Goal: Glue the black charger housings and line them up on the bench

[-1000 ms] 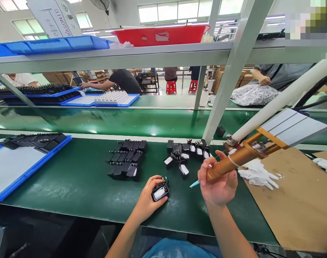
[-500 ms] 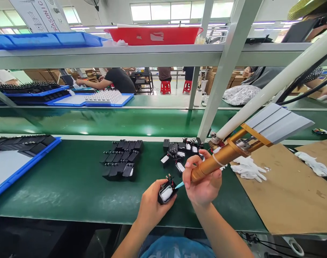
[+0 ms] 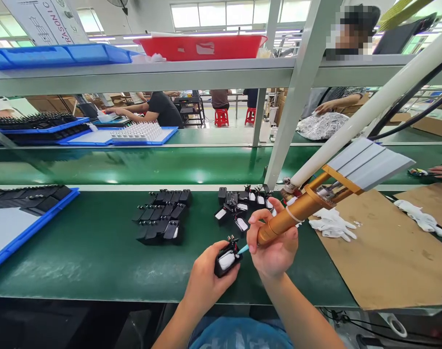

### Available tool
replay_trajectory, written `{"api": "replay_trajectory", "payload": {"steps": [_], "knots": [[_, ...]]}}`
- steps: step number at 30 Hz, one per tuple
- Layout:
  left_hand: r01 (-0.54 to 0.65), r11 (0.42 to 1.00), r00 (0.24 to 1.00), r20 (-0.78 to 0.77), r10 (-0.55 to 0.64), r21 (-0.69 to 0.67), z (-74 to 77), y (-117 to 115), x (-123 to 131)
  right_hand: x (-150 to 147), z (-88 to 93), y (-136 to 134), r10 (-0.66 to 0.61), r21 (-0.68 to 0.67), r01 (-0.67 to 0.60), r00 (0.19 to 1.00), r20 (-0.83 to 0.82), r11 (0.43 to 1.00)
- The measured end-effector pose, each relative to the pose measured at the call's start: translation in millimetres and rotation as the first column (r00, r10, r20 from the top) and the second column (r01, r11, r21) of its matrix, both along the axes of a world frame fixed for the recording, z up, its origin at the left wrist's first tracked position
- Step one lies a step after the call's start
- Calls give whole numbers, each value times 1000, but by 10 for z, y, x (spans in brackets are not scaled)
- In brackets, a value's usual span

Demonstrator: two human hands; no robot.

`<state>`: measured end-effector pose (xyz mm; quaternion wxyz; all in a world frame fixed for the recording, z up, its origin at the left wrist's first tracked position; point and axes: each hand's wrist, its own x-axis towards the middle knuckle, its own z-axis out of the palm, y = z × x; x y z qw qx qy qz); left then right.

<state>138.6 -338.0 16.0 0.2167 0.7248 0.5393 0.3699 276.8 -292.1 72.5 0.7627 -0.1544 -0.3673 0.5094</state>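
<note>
My left hand (image 3: 206,276) grips a small black part (image 3: 226,259) with a white face and short wires, lifted off the green bench top (image 3: 97,252) and tilted toward the right. My right hand (image 3: 275,245) is wrapped round the gold barrel of a dispensing tool (image 3: 297,213), whose pale blue tip (image 3: 243,250) touches the part's upper right edge. A white tube and black cables run from the tool up to the right.
Neat rows of black parts (image 3: 163,215) lie ahead, with a loose cluster (image 3: 241,206) beside them. A blue tray (image 3: 21,223) sits at left, white gloves (image 3: 332,224) on brown cardboard (image 3: 391,252) at right. Shelf posts and other workers stand beyond.
My left hand lifted the black part off the bench and tilted it. My right hand brought the tool's tip left onto the part. The view shifted slightly right.
</note>
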Motion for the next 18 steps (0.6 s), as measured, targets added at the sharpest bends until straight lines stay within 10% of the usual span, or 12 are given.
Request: {"api": "replay_trajectory", "payload": {"steps": [18], "knots": [[102,994,983,146,-108,49,-151,137,255,-63,34,-6,48,40,-48,999,-20,998]]}}
